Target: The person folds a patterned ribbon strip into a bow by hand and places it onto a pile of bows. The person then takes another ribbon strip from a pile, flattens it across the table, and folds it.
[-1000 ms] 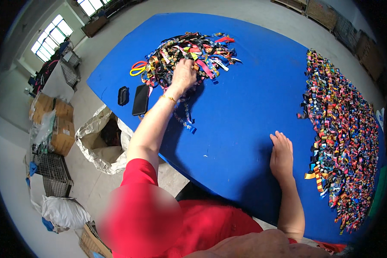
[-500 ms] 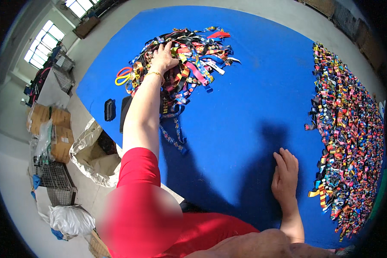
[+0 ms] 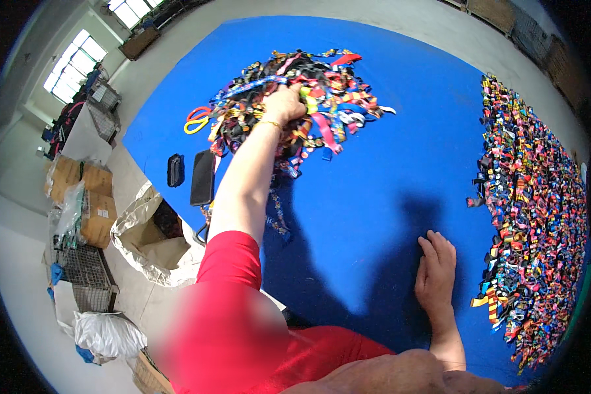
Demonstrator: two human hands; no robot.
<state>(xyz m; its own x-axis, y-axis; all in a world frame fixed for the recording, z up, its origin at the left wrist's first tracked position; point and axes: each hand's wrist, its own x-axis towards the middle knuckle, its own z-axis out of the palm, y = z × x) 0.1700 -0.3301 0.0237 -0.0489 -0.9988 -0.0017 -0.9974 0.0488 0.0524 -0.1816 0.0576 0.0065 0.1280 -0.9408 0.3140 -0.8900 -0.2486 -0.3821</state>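
Note:
A heap of colourful lanyards (image 3: 243, 121) lies at the far left part of the blue table (image 3: 368, 190). My left hand (image 3: 284, 105) reaches into the middle of the heap, its fingers closed on lanyard straps; which ones is partly hidden. A blue patterned strap (image 3: 256, 85) stretches across the heap up to the fingertips. My right hand (image 3: 435, 269) rests on the blue surface at the near right with its fingers stretched out, holding nothing. Rows of packed lanyards (image 3: 528, 223) cover the right side of the table.
A black phone (image 3: 203, 178) and a small black object (image 3: 175, 171) lie left of my left forearm. Beside the table's left edge stands an open whitish sack (image 3: 144, 243). Cardboard boxes (image 3: 98, 217), a wire crate (image 3: 92, 282) and a white bag (image 3: 108, 335) stand farther left.
My left hand has shifted right and slightly nearer, and heap straps have moved right with it. A blue strap now stretches across the top. The phone is more fully uncovered. My right hand stays put.

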